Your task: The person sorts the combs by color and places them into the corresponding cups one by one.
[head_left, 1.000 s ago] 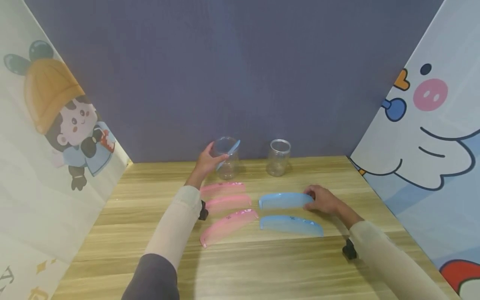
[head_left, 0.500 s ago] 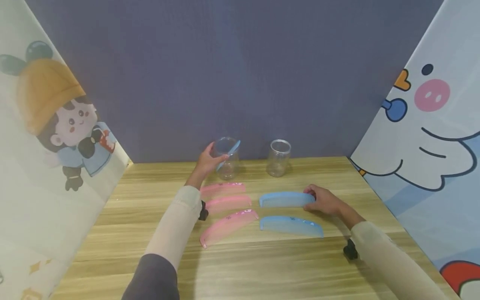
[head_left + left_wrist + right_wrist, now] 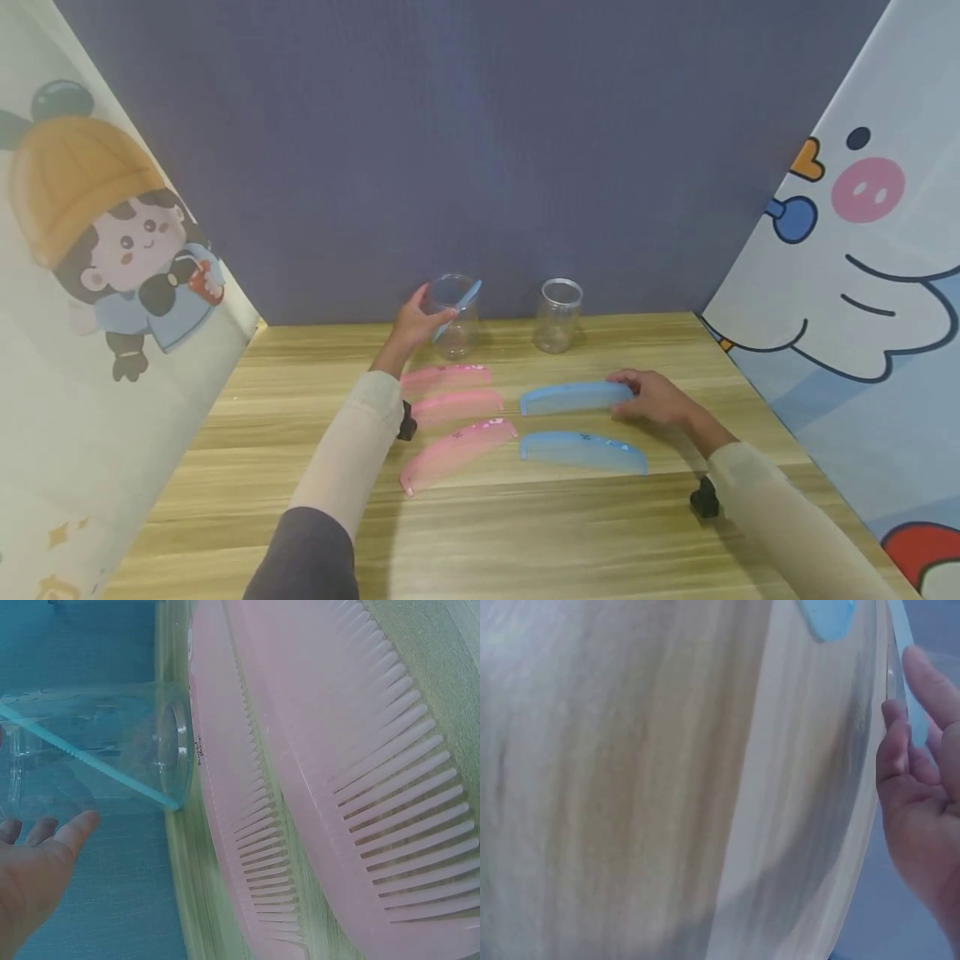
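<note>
My left hand [image 3: 420, 323] holds the left clear jar [image 3: 459, 340] at the back of the table, thumb on the near side. A light blue comb [image 3: 468, 295] leans diagonally inside it, as the left wrist view also shows. My right hand [image 3: 654, 398] pinches the right end of another blue comb [image 3: 566, 397]; in the right wrist view the comb's end [image 3: 919, 727] sits between thumb and fingers. Just in front lies a second blue comb [image 3: 585, 452]. Pink combs lie left of these: a far one [image 3: 446, 377], a middle one [image 3: 459, 406] and a near one [image 3: 457, 454].
Right of the held jar stands another clear jar [image 3: 557, 321] with a silvery rim. Behind the wooden table [image 3: 525, 533] rises a dark grey panel [image 3: 480, 150]. Cartoon-printed panels flank it, one on the left [image 3: 45, 400] and one on the right [image 3: 900, 275].
My right hand and the blue comb in it have shifted very slightly to the right. The left hand stays on the jar, and the other combs have not moved.
</note>
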Demonstrator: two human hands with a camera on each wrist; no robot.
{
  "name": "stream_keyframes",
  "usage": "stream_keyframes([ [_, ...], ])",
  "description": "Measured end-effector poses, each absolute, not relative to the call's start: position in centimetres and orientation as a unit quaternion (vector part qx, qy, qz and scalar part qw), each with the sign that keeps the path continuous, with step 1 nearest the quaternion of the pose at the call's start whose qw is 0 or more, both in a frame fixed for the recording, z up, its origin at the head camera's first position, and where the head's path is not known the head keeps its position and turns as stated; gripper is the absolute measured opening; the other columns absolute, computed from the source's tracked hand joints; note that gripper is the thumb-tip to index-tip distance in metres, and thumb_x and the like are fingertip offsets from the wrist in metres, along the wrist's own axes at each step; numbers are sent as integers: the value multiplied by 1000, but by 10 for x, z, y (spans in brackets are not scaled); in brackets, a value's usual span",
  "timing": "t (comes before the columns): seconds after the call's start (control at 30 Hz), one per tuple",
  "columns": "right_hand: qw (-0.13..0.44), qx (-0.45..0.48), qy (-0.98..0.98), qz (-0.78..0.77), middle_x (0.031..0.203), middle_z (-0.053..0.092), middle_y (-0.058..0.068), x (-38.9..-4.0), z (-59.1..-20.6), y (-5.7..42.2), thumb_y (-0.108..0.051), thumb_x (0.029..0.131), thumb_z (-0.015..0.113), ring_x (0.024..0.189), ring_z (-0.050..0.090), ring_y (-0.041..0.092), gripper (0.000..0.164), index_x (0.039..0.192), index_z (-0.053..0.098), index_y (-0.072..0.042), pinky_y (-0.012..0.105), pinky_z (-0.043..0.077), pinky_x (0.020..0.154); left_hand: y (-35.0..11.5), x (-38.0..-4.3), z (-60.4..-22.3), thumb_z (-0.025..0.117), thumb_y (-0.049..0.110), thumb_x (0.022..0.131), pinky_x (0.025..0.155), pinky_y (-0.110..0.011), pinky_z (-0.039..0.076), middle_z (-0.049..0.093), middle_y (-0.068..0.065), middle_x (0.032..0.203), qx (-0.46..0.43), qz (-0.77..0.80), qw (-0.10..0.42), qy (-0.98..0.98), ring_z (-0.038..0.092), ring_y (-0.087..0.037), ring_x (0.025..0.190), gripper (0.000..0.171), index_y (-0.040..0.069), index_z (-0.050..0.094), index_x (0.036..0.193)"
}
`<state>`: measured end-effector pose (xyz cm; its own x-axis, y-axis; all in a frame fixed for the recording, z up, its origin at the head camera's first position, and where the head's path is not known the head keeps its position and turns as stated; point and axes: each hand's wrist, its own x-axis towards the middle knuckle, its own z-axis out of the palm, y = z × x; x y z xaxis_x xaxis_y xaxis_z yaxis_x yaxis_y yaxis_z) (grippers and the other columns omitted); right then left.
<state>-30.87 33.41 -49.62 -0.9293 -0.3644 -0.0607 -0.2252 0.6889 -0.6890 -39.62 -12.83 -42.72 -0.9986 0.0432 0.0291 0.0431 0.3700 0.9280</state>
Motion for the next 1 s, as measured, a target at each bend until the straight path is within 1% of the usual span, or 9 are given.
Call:
stream_keyframes([
  [0.13,100,-149,907,-382,124,69,19,-307,-492,333,-22,88,80,98,61,21,61,141,57,0,22,55,74,-129,-395,-427,79,40,88,125,-54,30,28,-16,168,29,559,2,828,31,-39,152,97,23,21,164],
  [0.2,99,-141,904,-391,124,69,21,-307,-490,331,-22,89,80,100,63,23,62,142,57,1,22,56,73,-128,-395,-427,79,39,88,125,-54,31,29,-16,167,29,560,2,828,32,-40,152,97,23,21,164],
  [0.37,91,-115,901,-408,128,69,21,-307,-486,328,-22,88,81,111,66,28,61,140,59,0,20,57,80,-128,-394,-426,80,38,88,124,-53,32,30,-17,167,26,564,4,825,33,-40,151,97,21,21,164],
  [0.47,91,-106,898,-417,127,70,21,-307,-483,327,-21,87,82,112,67,30,60,140,60,-1,22,57,83,-128,-393,-425,80,38,87,125,-53,32,30,-17,166,25,566,5,824,33,-40,151,98,21,22,164],
  [0.63,83,-100,896,-425,125,71,20,-309,-479,326,-24,85,84,109,68,25,61,138,62,-2,20,57,81,-128,-392,-425,80,39,87,125,-53,31,30,-18,166,27,562,3,826,33,-40,151,98,22,21,164],
  [0.7,79,-101,892,-434,124,71,21,-309,-477,325,-22,85,84,107,69,23,60,137,62,-1,19,57,79,-128,-392,-425,80,39,87,125,-54,31,30,-18,166,28,562,2,827,32,-40,151,98,22,21,164],
  [0.9,68,-101,883,-453,123,71,24,-312,-474,323,-15,87,81,99,69,13,56,137,61,2,18,58,77,-128,-392,-426,80,40,87,124,-54,32,30,-17,167,28,562,1,827,33,-40,151,98,22,21,164],
  [1.0,64,-93,884,-453,123,71,23,-314,-470,322,-17,88,81,96,69,9,56,138,61,-1,19,58,77,-128,-393,-426,80,39,87,124,-53,32,30,-18,166,29,565,0,825,33,-40,151,98,21,22,164],
])
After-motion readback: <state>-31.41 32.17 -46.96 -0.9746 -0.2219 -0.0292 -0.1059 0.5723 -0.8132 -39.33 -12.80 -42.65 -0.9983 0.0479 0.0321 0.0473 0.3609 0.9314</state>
